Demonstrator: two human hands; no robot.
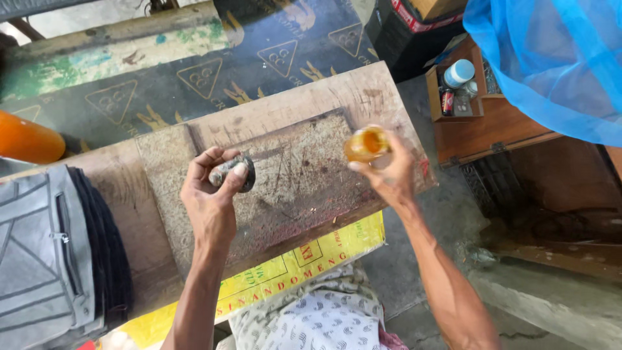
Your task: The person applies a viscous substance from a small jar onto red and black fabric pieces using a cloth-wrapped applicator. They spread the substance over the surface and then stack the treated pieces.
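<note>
Grey stone [233, 172] in left hand [210, 201] fingers; right hand [389, 175] fingers around amber jar [366, 144].

A folded grey fabric bag [45, 259] lies at lower left, below an orange cylinder [26, 139]. A blue mesh net [551, 58] fills the upper right, beside a small wooden box [463, 113] holding a white-capped bottle [459, 72].

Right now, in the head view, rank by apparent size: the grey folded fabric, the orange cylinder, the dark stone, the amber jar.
1. Grey folded fabric
2. Orange cylinder
3. Dark stone and amber jar: too alike to rank.
</note>
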